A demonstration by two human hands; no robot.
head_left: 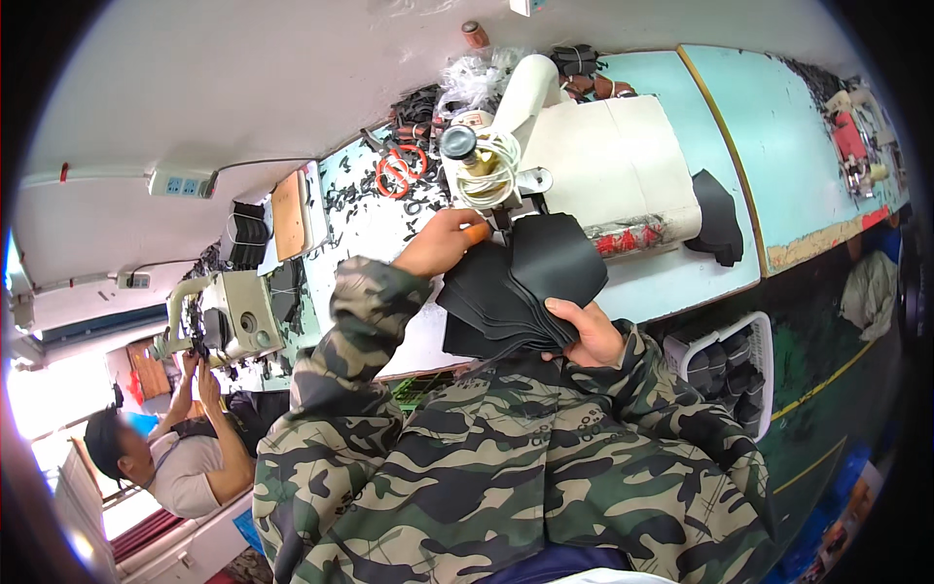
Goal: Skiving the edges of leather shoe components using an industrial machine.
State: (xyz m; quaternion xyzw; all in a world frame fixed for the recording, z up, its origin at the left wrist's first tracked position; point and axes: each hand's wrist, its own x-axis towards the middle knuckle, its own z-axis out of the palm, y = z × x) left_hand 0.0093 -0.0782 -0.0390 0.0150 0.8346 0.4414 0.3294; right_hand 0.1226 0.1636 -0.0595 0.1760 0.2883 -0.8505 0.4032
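Note:
In front of me a fanned stack of black, leather-like cut pieces (486, 307) spreads out below the head of a white machine (535, 97). My right hand (595, 334) grips the stack at its lower right, thumb on top and fingers underneath. One broader black piece (559, 258) lies uppermost, its far edge close to the machine's foot. At the upper left edge of the pieces, my left hand (443, 243) is closed on a black piece beside the foot. An orange cover (476, 234) wraps one of its fingers; the fingertips are partly hidden.
Orange-handled scissors (397, 173) lie among black scraps at the back left. More black pieces (717, 219) rest on the table's right. A white basket (764, 389) of black bundles stands below right. Another person (185, 453) works at a second machine (238, 316) on the left.

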